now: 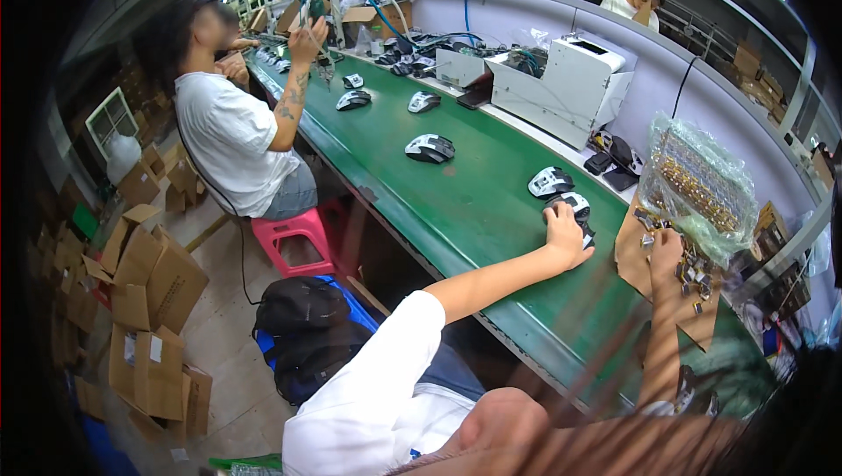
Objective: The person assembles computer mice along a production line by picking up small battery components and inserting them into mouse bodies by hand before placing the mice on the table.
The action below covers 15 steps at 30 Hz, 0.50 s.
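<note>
My left hand (566,237) lies over a silver-and-black computer mouse (575,201) on the green bench, its fingers curled round the near side. Touching or nearly touching that one is a second computer mouse (550,182), just behind it. Over to the right, my right hand (667,253) is closed among a heap of small metal-and-black electronic parts (695,276) on brown cardboard (633,248). Its fingertips are pressed together, and whatever they pinch is too small to make out. A clear plastic bag (702,178) full of similar yellowish parts stands right behind this hand.
The long green bench (491,195) carries more mice, among them one mouse (430,149) mid-bench. A white machine (566,90) stands along the back. To the left a co-worker (232,116) sits on a pink stool (294,239). A black bag (307,327) and cardboard boxes (158,283) are beside the bench.
</note>
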Tool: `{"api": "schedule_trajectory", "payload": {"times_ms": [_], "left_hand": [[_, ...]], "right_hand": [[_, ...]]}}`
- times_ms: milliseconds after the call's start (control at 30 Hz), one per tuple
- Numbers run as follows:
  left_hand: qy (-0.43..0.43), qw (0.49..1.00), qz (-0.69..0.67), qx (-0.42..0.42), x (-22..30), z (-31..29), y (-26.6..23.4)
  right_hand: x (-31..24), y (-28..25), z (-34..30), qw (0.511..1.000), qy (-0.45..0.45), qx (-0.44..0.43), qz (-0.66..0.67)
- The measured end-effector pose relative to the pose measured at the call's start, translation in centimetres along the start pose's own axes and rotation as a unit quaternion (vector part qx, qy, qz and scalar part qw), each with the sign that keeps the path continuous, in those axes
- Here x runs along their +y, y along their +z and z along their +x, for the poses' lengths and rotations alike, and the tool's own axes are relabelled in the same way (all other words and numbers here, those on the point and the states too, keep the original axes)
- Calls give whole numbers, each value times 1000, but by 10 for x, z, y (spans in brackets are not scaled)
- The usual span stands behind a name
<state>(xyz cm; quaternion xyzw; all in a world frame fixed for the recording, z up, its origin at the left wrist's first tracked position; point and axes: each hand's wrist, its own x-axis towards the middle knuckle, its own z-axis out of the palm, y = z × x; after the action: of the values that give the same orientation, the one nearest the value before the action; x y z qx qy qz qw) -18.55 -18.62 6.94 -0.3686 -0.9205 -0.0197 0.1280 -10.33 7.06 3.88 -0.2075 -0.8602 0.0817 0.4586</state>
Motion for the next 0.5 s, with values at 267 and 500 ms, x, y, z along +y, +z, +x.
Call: {"api": "schedule_trajectory", "payload": {"times_ms": [267,500], "left_hand": [[21,996,-64,51,8,-23,4],[141,933,-330,29,41,-11,-15]], "right_hand": [[-39,-51,7,941,147,73,295],[-59,-97,-34,896,179,44,404]]}}
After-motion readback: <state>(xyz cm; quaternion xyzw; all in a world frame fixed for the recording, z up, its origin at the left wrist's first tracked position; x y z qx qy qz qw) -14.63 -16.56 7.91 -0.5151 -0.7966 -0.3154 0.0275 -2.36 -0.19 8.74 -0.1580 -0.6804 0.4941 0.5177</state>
